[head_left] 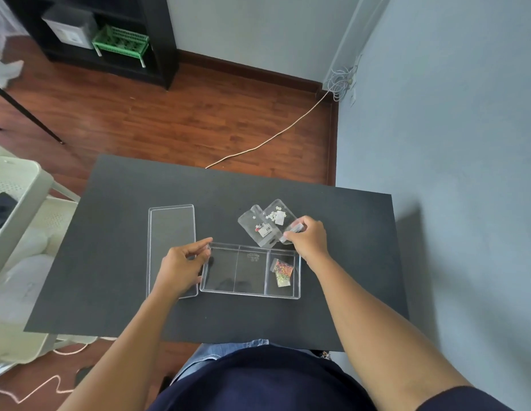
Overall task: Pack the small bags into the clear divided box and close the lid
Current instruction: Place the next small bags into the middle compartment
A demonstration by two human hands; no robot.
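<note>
Clear plastic everywhere, so edges are hard to read. The divided box (250,269) sits mid-table w/ its long axis running left-right; the lid (172,250) lies off to its left, long axis pointing away from the person, i.e. at right angles to the box. One small bag of coloured bits (282,272) is already in the right-hand compartment; the other two compartments look empty.

The right hand (308,240) is just beyond the box's far right corner, fingers pinched on a small clear bag (294,231). The nearest free slot lies toward the person and to the left of that hand, so the drop is prob. a short pull back & inward. Two more clear bags (265,225) lie overlapping on the table (332,262), touching or just beside that hand's left.

The left hand (182,264) rests over the lid's near end, fingertips at the box's far left corner; whether they grip it or only touch, can't tell. What's in the pinched bag is hidden by the fingers.
</note>
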